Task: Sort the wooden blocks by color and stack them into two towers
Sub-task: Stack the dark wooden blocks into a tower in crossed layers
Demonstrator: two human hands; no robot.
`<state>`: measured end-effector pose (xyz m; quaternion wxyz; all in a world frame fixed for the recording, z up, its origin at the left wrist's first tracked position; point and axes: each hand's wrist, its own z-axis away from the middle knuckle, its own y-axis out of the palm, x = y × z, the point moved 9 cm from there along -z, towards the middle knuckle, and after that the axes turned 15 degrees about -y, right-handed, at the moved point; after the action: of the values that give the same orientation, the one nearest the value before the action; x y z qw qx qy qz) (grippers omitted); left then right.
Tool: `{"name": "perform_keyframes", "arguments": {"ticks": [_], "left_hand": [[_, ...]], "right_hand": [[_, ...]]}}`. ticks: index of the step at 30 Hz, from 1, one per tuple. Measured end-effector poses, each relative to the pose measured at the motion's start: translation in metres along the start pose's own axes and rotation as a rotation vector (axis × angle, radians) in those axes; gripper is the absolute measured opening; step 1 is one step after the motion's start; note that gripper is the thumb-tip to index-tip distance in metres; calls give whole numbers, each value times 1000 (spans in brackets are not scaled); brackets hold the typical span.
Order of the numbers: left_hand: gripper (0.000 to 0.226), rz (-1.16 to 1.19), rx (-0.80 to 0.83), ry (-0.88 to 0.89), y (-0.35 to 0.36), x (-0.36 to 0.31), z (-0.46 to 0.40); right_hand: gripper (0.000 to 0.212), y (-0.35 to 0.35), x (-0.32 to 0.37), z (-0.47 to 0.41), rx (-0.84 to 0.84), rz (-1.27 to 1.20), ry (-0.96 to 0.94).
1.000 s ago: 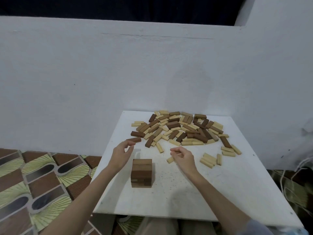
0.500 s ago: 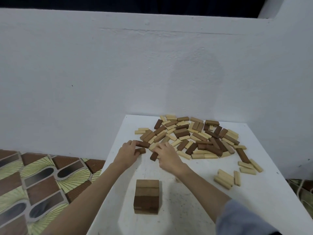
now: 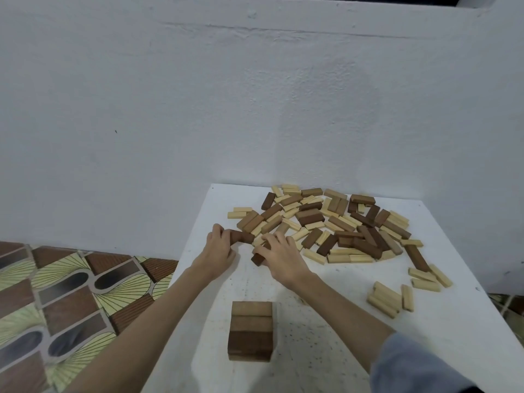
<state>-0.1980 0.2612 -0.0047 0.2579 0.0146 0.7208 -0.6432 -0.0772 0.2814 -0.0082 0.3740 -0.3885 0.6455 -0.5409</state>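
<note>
Item 1, left hand (image 3: 217,252): at the near-left edge of the pile (image 3: 334,222), grip curled round 1 dark block (image 3: 241,236) that lies on the table (image 3: 453,330).

Item 2, right hand (image 3: 280,258): just beside the left, fingers (image 3: 272,241) bent over a second dark block (image 3: 258,258); the grip pinches it from above, its near end poking out below the thumb.

Item 3, dark tower (image 3: 251,331): a short stack of brown blocks, standing near the front of the table, well apart from the pile and between the 2 forearms.

Item 4, light blocks set aside (image 3: 390,299): a small loose group at the right, not yet stacked; a few more lie just behind it.

Handling note, as a judgement: the step in hand looks like collecting dark blocks for the tower. Lift each block straight up so neighbouring pale pieces are not dragged along, carry them level, and lay them side by side, crosswise to the layer beneath, edges flush.

Obstructions: pale blocks touch and partly overlap the dark ones at the pile's edge, and may shift. The tower sits close under the return path of both arms; a sleeve or wrist could knock it.

Surroundings: white wall (image 3: 198,109) behind, patterned floor (image 3: 71,302) at left.
</note>
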Motion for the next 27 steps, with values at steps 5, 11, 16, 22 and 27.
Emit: {"name": "perform_keyframes", "arguments": {"ticks": [5, 11, 16, 22, 27], "left_hand": [[37, -92, 20, 8, -1, -8, -2], [37, -263, 79, -35, 19, -8, -12], [24, -237, 65, -60, 17, -6, -9], [20, -20, 136, -70, 4, -12, 7], [22, 161, 68, -14, -40, -49, 25]], "right_hand": [[28, -29, -9, 15, -306, -197, 95], [39, -37, -26, 47, -406, -398, 212], [33, -37, -38, 76, -458, -514, 298], [16, -42, -45, 111, -517, -757, 444], [6, -57, -49, 140, -616, -869, 552]]}}
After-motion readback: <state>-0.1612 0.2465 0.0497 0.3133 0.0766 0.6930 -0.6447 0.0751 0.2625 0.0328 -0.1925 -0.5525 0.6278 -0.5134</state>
